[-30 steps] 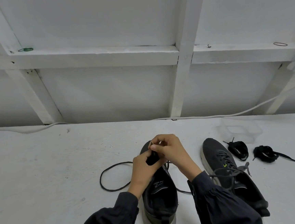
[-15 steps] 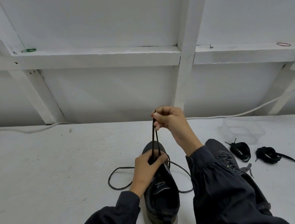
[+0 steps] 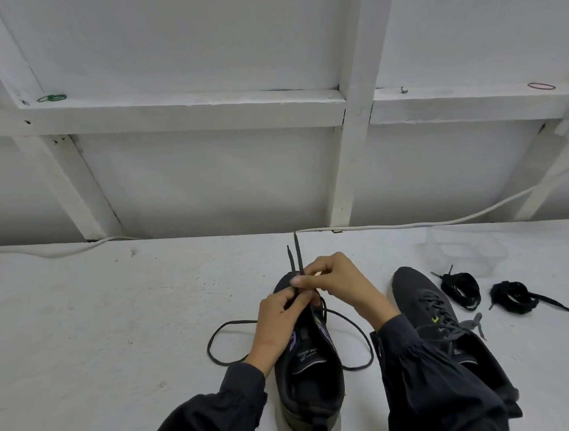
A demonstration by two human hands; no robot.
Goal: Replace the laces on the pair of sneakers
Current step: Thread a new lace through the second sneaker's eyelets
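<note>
Your left hand [image 3: 278, 319] and right hand [image 3: 337, 286] both pinch the black lace [image 3: 297, 259] over the near sneaker [image 3: 308, 385], its two tips pointing up together.

Left of the fingers [image 3: 318, 269] the bench [image 3: 97, 334] runs bare past the slack lace [image 3: 232, 322]. To their right, a second sneaker [image 3: 421, 299], two lace bundles [image 3: 461, 289] and a clear tub [image 3: 465, 251] block passage. The wall [image 3: 204, 181] stands beyond.
</note>
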